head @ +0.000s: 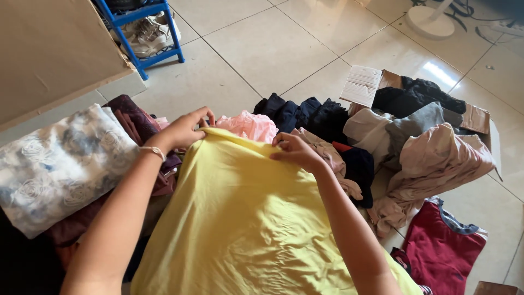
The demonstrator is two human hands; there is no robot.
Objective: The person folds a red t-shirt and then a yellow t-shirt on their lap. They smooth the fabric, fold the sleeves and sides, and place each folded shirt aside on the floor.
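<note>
Head view. Yellow cloth (245, 218): far edge is pinched by left hand (183, 131) and right hand (295, 153), set apart so the fabric is kept spread flat. Pink garment (248, 125) lies just beyond the grip; box (365, 84) of clothes further right.

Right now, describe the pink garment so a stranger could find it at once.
Start at the big yellow cloth that both hands grip. Just past its far edge, between the left hand and right hand, lies the crumpled pink garment, paler and brighter than the dark navy clothes behind it.
</note>
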